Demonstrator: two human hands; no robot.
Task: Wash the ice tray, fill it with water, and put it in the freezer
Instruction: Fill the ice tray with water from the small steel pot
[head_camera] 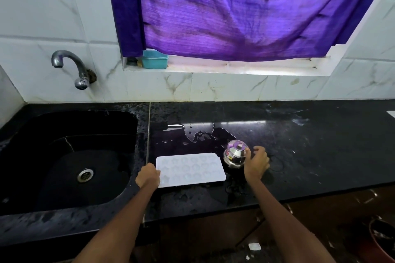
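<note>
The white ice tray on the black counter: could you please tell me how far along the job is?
Washing looks done: the white plastic ice tray lies flat on the wet black stone counter, outside the black sink. In hand: the left hand grips its corner, while the right hand touches a small steel pot. Whether it is filled is unclear; freezing remains.

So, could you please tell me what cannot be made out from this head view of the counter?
- Ice tray: whether its cavities hold water; too pale and small to tell.
- Left hand: its fingertips curl over the tray's left edge, so the grip is hidden.
- Steel pot: contents hidden by its lid.
- White object on the counter: cut off by the right edge.
- Freezer: not in view.
</note>
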